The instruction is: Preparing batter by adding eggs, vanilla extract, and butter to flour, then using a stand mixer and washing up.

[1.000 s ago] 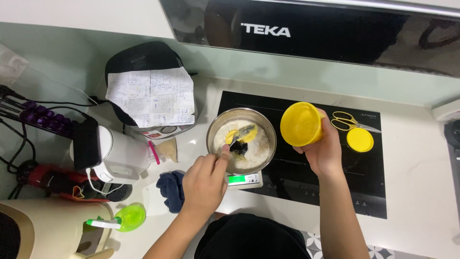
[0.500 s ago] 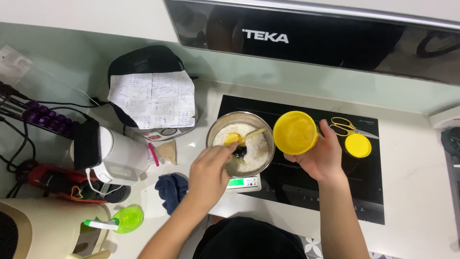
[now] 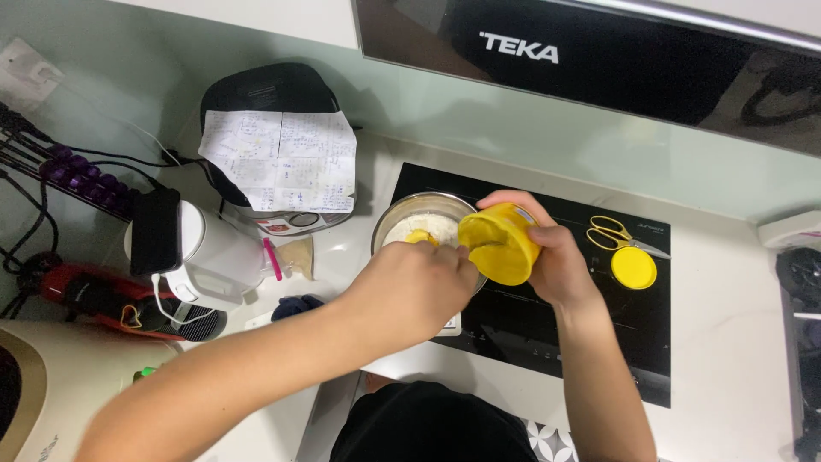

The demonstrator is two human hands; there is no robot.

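Observation:
My right hand point(image 3: 547, 252) grips a yellow plastic tub point(image 3: 499, 244), tilted on its side with its mouth toward the steel bowl point(image 3: 410, 214). The bowl holds white flour and stands on a small kitchen scale point(image 3: 451, 326) at the left edge of the black cooktop point(image 3: 564, 325). My left hand point(image 3: 412, 287) is closed around a spoon handle, hidden in the fist, and reaches to the tub's mouth. A bit of yellow stuff point(image 3: 419, 237) shows over the flour.
The tub's yellow lid point(image 3: 634, 268) and yellow-handled scissors point(image 3: 617, 235) lie on the cooktop's right part. A black appliance with a paper sheet point(image 3: 280, 160) stands behind-left, a white jug appliance point(image 3: 201, 252) left, a dark cloth point(image 3: 295, 305) beside the scale, cables far left.
My right hand has brought the tub left and tipped it over the bowl. My left hand moved up from the bowl to the tub's mouth.

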